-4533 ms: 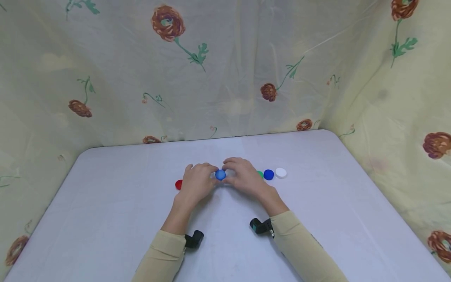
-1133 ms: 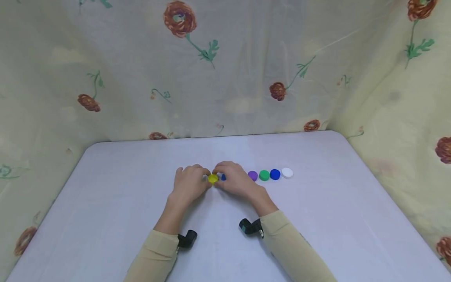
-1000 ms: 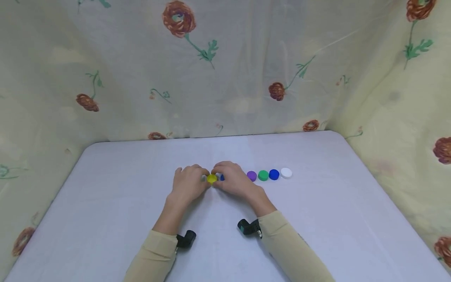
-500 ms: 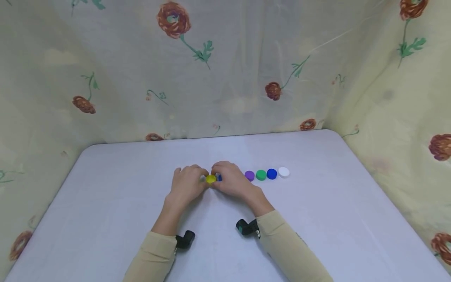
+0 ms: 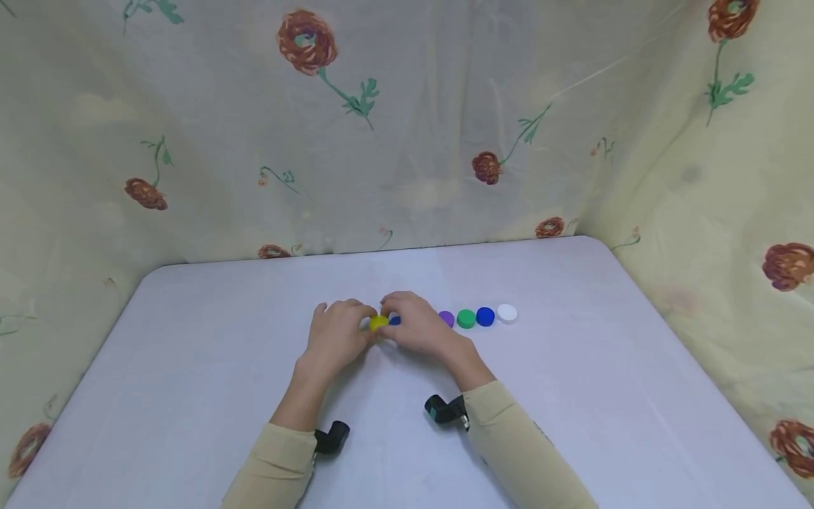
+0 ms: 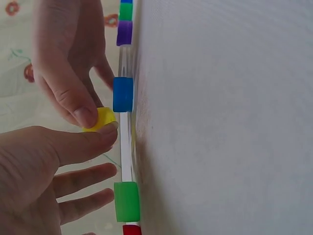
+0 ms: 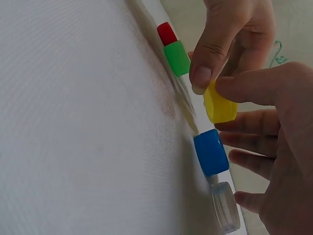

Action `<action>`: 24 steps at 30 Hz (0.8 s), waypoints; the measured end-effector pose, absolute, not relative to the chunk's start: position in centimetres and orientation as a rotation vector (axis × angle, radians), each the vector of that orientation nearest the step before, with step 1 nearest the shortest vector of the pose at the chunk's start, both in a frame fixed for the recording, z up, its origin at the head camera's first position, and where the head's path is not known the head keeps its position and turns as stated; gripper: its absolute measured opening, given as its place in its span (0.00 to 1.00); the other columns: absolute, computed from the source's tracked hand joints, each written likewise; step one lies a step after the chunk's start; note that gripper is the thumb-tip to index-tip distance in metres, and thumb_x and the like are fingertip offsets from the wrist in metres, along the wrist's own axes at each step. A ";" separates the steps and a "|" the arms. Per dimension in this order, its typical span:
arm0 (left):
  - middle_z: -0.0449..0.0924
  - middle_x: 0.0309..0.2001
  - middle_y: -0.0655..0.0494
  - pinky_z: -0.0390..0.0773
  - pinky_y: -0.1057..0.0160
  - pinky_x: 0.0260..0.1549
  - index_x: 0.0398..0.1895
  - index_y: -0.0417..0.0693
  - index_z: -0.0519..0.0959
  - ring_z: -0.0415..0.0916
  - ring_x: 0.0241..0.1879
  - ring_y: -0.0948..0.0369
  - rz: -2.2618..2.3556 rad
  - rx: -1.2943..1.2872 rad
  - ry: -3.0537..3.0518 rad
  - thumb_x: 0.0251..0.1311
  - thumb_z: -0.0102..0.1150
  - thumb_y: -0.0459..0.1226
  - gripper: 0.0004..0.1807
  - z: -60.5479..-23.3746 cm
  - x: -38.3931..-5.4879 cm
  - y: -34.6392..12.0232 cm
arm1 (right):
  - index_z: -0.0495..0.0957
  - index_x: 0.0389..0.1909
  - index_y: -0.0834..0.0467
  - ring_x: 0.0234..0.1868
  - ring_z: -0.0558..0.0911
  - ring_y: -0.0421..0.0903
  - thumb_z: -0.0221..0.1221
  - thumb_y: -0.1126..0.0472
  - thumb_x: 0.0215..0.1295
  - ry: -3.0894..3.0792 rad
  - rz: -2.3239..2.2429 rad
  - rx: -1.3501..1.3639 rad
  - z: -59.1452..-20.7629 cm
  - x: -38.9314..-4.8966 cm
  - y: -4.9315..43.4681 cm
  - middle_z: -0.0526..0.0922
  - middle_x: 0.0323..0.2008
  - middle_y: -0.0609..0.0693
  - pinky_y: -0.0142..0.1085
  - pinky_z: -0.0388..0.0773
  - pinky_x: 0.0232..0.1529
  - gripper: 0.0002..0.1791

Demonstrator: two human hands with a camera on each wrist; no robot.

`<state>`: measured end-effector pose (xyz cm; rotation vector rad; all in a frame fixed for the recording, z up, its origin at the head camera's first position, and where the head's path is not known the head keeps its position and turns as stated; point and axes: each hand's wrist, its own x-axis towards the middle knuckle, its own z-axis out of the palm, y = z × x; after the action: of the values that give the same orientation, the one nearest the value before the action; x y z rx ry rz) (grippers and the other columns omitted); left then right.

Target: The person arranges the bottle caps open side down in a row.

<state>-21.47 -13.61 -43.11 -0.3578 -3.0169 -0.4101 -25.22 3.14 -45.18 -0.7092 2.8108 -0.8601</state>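
Note:
Thumb and fingers of my left hand [image 5: 338,336] pinch a yellow bottle cap [image 7: 220,106] on one side. On the other side, my right hand [image 5: 416,325] pinches the same cap. It is raised a little off the table, in line with a row of caps. A blue cap [image 7: 211,152] lies by the right fingers, with a clear ridged cap [image 7: 226,208] beyond it. Toward the left hand lie a green cap [image 6: 127,201] and a red cap [image 6: 131,229]. Both of these are hidden by the left hand in the head view.
Right of my hands the row continues with a purple cap [image 5: 447,319], a green cap [image 5: 466,319], a dark blue cap [image 5: 485,316] and a white cap [image 5: 507,313]. They lie on a white-covered table [image 5: 572,410]. A flowered curtain [image 5: 407,141] hangs behind the far edge.
Some seconds ago both hands held the blue cap; it now lies in the row and they hold the yellow one. Over the last second the yellow cap has tilted between the fingers.

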 end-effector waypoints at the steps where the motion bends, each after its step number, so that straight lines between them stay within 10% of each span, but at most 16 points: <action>1: 0.85 0.54 0.53 0.65 0.33 0.64 0.51 0.56 0.85 0.80 0.57 0.50 -0.405 -0.361 -3.013 0.58 0.70 0.43 0.17 -43.1 -21.5 -13.6 | 0.82 0.45 0.54 0.71 0.70 0.51 0.63 0.51 0.64 2.805 -0.877 -0.699 -45.2 -25.2 3.2 0.77 0.65 0.51 0.48 0.66 0.72 0.13; 24: 0.87 0.51 0.54 0.66 0.34 0.63 0.46 0.56 0.88 0.81 0.55 0.51 -0.395 -0.364 -2.958 0.62 0.66 0.42 0.11 -43.1 -21.5 -13.7 | 0.85 0.39 0.54 0.72 0.69 0.52 0.60 0.46 0.68 2.736 -1.057 -0.641 -44.8 -25.4 3.5 0.77 0.65 0.52 0.49 0.64 0.73 0.16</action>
<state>-21.52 -13.69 -43.06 -0.3637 -2.9583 -0.3954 -25.40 3.46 -44.76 -0.6410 2.7363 -1.0568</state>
